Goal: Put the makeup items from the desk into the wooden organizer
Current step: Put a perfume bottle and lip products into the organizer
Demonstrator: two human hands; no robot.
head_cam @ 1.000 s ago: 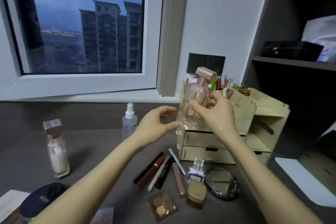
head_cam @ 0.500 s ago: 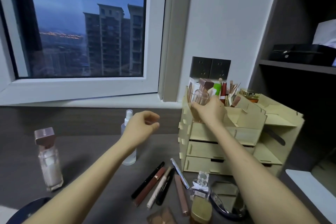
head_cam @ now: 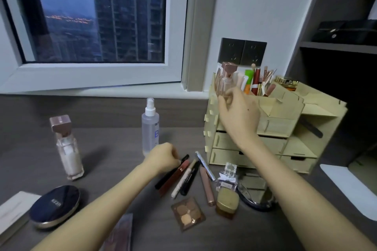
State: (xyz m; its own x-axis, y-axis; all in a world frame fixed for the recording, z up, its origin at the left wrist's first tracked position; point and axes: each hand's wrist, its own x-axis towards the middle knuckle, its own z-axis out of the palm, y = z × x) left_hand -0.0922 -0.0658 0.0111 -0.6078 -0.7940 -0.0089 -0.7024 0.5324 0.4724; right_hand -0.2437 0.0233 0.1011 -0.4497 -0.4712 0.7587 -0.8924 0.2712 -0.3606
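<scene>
The wooden organizer stands at the right on the desk. My right hand is at its top left compartment, fingers closed on the lower part of a clear bottle with a rose-gold cap that stands in there. My left hand is down on the desk, its fingertips pinched on the top end of a red-brown lip tube next to a black pencil. Beside them lie a beige tube, a black mascara, a silver pen and a pink tube.
A spray bottle and a rose-capped foundation bottle stand at the left. Nearer me lie a navy compact, an eyeshadow palette, a small perfume bottle, a gold-capped jar and a round mirror.
My right hand has lowered the clear bottle into the organizer's top compartment. My left hand let go of it and dropped to the tubes on the desk.
</scene>
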